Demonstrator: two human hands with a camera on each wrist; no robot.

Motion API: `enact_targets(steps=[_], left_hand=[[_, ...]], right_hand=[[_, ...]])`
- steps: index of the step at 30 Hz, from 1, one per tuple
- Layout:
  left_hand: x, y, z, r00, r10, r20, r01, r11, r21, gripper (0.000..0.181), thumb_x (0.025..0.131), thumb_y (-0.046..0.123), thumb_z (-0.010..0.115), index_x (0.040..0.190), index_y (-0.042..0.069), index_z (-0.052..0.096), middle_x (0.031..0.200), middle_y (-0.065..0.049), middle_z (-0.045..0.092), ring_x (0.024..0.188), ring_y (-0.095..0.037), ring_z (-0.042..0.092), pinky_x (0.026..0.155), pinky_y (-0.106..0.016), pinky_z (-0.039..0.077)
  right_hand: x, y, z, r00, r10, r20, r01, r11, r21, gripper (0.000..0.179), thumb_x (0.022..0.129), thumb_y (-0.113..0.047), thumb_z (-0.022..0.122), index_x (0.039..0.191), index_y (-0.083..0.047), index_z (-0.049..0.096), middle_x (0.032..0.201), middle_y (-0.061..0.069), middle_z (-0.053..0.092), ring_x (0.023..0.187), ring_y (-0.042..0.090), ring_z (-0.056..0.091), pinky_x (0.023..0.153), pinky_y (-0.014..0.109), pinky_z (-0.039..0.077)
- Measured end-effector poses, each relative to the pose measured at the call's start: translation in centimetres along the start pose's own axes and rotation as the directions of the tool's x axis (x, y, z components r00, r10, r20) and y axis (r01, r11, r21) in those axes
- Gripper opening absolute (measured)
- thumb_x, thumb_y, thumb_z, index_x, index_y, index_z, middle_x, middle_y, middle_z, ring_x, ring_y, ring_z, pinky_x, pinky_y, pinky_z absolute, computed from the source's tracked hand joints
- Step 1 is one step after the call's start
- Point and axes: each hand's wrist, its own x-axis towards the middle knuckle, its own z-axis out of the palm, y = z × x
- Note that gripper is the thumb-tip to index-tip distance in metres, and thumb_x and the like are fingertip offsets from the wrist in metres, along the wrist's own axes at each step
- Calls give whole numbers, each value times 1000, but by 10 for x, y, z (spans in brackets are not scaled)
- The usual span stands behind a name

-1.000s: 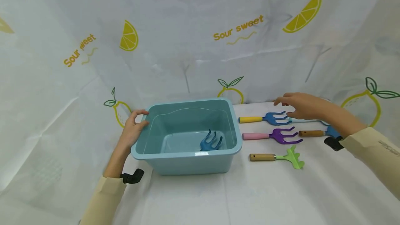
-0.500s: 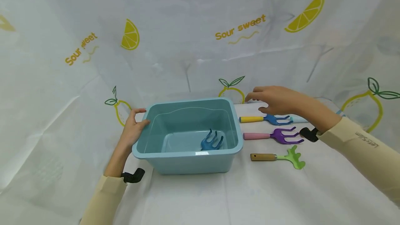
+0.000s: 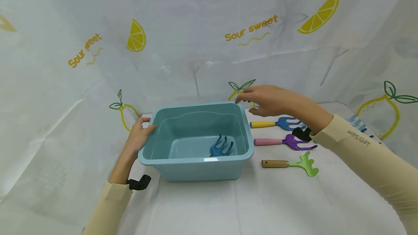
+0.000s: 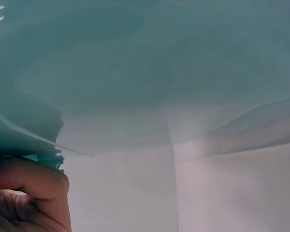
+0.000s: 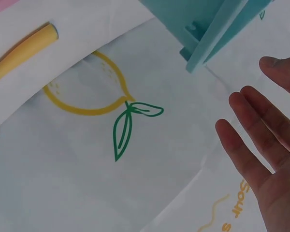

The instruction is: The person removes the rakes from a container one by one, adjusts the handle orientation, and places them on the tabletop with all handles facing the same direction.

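Observation:
A light blue plastic tub (image 3: 196, 161) stands on the white cloth, with a blue hand fork (image 3: 221, 149) lying inside; its handle is hidden by the front wall. My left hand (image 3: 138, 137) grips the tub's left rim, its bent finger showing in the left wrist view by the tub wall (image 4: 159, 63). Over the tub's back right corner hovers my right hand (image 3: 272, 100), holding nothing. In the right wrist view its fingers (image 5: 249, 140) are spread and relaxed, apart from the tub's corner (image 5: 217, 34).
Right of the tub lie a yellow-handled blue hand fork (image 3: 262, 124), a pink-handled purple hand fork (image 3: 269, 141) and a wooden-handled green rake (image 3: 275, 164). Blue prongs (image 3: 357, 122) show behind the right sleeve. A lemon-printed cloth (image 3: 183, 61) rises behind.
My right hand has moved left from above the tools at the far right to the tub's back right corner. The left hand keeps its grip on the rim.

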Motion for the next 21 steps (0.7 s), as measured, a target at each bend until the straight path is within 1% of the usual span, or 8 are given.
enact_targets(steps=[5,9,12,17,21], left_hand=[[2,-1,-1,1000,-2,13,2,1000,14,49,106,24,53,144,-2,39,131,-27,58,88,-17,67,72,-26,56],[2,-1,-1,1000,4,19,-4,1000,10,49,106,25,53,145,-2,41,131,-28,58,86,-15,67,71,-26,56],[1,-1,-1,1000,11,22,-11,1000,15,49,106,25,52,145,-2,43,133,-28,58,90,-17,68,71,-26,56],[1,-1,-2,999,17,35,-17,1000,23,49,107,26,50,146,-2,43,139,-27,56,100,-23,67,75,-26,55],[2,-2,-2,999,13,42,-14,1000,28,48,107,26,50,145,-3,45,138,-27,56,100,-23,66,75,-26,55]], right_hand=[[12,-10,-1,999,-34,6,34,999,6,40,91,-14,78,128,-22,68,130,8,67,112,30,69,91,47,60],[21,-16,-2,999,-47,22,47,999,8,39,92,-15,77,128,-24,67,127,6,67,109,28,69,89,46,60],[29,-21,-4,998,-61,32,61,998,3,38,92,-17,77,128,-24,67,123,5,67,109,27,69,90,46,60],[41,-29,-5,993,-105,46,105,994,-4,36,93,-18,76,127,-21,67,123,7,67,108,27,68,91,45,59],[50,-38,-4,990,-123,74,124,992,-15,34,94,-19,75,127,-22,66,126,7,68,107,26,67,92,44,58]])
